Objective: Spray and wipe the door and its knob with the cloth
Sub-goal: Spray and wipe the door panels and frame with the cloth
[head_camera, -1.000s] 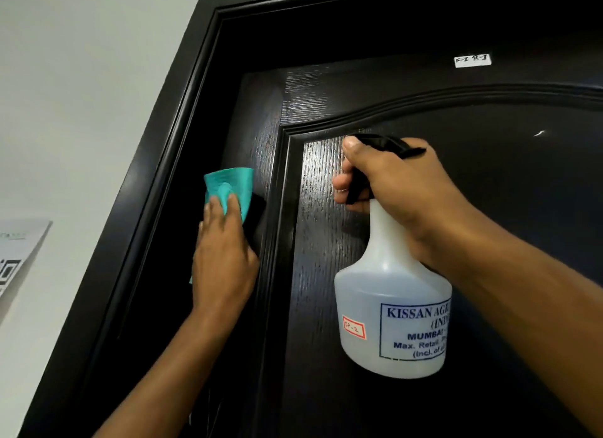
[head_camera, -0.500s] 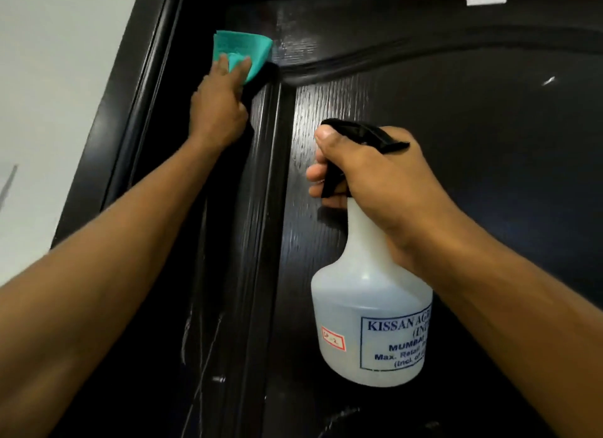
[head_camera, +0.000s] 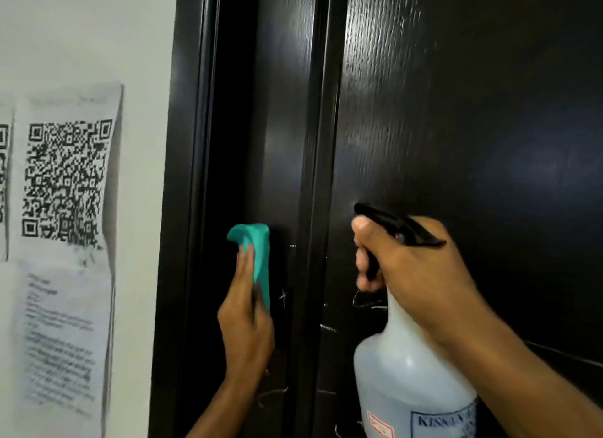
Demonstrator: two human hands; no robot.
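dark door point(head_camera: 456, 111), half-full spray bottle point(head_camera: 408, 382), teal cloth point(head_camera: 257, 251)

The spray bottle point(head_camera: 411, 392) is cut off by the bottom edge, and its blue label shows only the letters "KISS" before the right arm covers the rest. The right hand point(head_camera: 414, 274) hides the bottle's neck and most of the black trigger head. The left hand point(head_camera: 246, 310) covers the lower part of the teal cloth point(head_camera: 257, 251). On the left wall, the printed sheet point(head_camera: 65, 248) is blurred and its text is unreadable; a second sheet beside it is cut by the left edge. The door point(head_camera: 456, 127) runs past the top, right and bottom edges.
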